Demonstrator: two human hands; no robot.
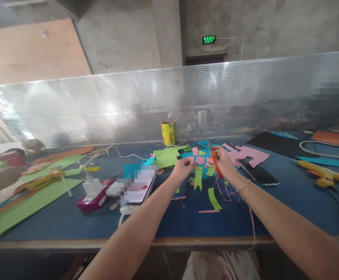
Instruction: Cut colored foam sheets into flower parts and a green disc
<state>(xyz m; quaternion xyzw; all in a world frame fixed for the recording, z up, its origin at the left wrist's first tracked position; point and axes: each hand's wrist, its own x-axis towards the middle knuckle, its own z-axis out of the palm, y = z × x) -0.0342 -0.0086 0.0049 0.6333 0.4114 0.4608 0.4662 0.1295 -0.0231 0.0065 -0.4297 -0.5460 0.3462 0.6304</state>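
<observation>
My left hand (pixel 183 168) is closed in a pinch on the left edge of a paper flower (pixel 200 160), blue with a pink centre and green strips hanging below. My right hand (pixel 222 160) is closed round red-handled scissors (pixel 215 163) right beside the flower's right side. Both hands hover just above the blue table (pixel 239 217), over a scatter of pink and green paper scraps (pixel 214 198).
A black phone (pixel 258 173) and pink paper (pixel 249 153) lie right of my hands, a yellow glue gun (pixel 322 174) farther right. Green paper (pixel 166 156), a yellow roll (pixel 167 133), another phone (pixel 137 188) and a charger (pixel 92 186) lie left. A perforated metal screen (pixel 169 105) backs the table.
</observation>
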